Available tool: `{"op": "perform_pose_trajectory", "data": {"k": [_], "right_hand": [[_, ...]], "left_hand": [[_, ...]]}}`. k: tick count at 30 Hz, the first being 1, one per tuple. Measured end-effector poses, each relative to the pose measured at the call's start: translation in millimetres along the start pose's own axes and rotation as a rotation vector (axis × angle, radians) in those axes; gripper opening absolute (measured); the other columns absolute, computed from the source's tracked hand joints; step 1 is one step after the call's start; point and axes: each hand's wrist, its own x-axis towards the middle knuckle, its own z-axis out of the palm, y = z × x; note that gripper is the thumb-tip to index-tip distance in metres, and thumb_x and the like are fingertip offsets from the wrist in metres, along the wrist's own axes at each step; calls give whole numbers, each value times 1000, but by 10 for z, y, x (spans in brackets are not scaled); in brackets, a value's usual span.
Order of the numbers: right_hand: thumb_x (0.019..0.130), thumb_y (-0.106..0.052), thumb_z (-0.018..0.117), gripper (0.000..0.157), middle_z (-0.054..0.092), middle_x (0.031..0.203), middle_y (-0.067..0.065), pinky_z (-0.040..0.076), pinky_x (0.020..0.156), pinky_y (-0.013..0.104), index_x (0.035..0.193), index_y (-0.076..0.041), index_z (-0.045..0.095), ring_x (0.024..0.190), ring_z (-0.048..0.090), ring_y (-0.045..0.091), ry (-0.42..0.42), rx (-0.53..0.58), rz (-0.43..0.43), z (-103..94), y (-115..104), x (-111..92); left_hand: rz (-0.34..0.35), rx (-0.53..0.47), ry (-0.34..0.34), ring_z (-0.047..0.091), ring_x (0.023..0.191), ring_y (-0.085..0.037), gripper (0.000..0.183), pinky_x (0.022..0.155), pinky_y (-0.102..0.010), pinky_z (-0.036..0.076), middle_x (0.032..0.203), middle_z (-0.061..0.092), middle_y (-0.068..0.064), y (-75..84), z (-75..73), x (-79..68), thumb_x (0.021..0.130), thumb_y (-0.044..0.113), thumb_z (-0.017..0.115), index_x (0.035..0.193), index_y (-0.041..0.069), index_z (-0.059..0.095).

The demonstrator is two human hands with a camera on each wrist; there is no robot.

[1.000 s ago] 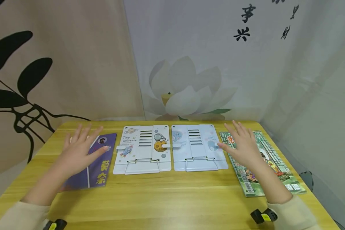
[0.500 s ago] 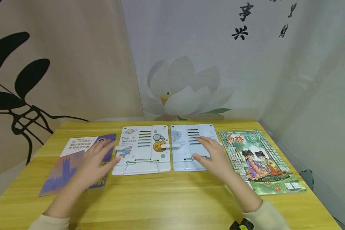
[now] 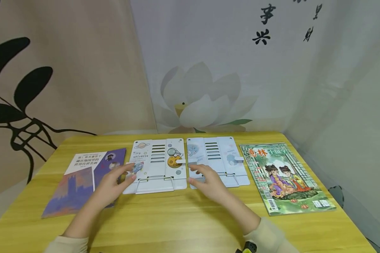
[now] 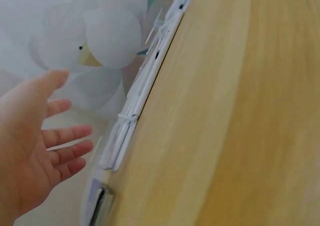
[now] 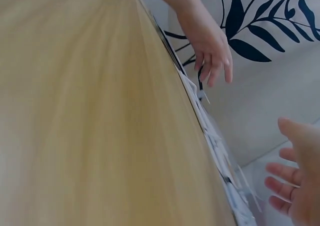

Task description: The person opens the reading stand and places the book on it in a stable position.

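A pale lotus-printed curtain point(image 3: 92, 77) is hanging behind the wooden table point(image 3: 164, 225), where the Tiny universe stand point(image 3: 157, 168) and a bluish stand point(image 3: 221, 162) are lying side by side; the left hand point(image 3: 111, 186) and right hand point(image 3: 211, 182) are hovering close, thumbs and fingers apart.

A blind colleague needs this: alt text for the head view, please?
A person's empty left hand and right hand hover near an astronaut stand and a paler stand, side by side on a wooden table, between a purple book and a green magazine.
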Motion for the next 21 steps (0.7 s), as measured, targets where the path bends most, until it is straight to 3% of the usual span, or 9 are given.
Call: {"op": "perform_pose_trajectory", "data": {"k": [4, 7, 13, 18, 21], "right_hand": [[93, -28, 65, 45, 63, 117, 11, 47, 85, 45, 129, -3, 58, 100, 57, 28, -33, 37, 24, 155, -4, 46], [93, -28, 65, 42, 65, 110, 10, 48, 79, 39, 126, -3, 61, 92, 57, 23, -46, 44, 33, 263, -13, 97], [91, -24, 67, 34, 66, 95, 0, 46, 62, 26, 119, -5, 65, 71, 53, 11, -30, 29, 97, 469, -39, 189], [89, -18, 69, 28, 66, 88, -3, 47, 63, 23, 113, -4, 68, 69, 53, 6, 9, -25, 111, 587, -29, 238], [88, -12, 70, 26, 66, 85, -4, 47, 63, 22, 113, -3, 69, 69, 54, 6, 6, -29, 113, 637, -34, 243]], "left_hand": [[-28, -32, -11, 59, 85, -20, 40, 68, -35, 49, 104, 65, -7, -53, 77, -5, 96, 30, 60, 127, 4, 60], [-42, -54, -14, 56, 74, -15, 32, 61, -29, 47, 90, 63, -1, -89, 112, -10, 96, 25, 61, 118, 3, 64], [-51, -84, -17, 53, 68, -12, 23, 58, -27, 46, 83, 62, 0, -148, 152, -31, 94, 17, 63, 111, 2, 67], [-17, -86, -29, 58, 75, -10, 17, 64, -26, 50, 96, 68, -4, -194, 234, -16, 91, 10, 65, 106, 2, 71], [9, -75, -47, 56, 71, -9, 19, 60, -25, 49, 93, 68, -4, -197, 275, -13, 87, 2, 68, 105, 1, 72]]}}
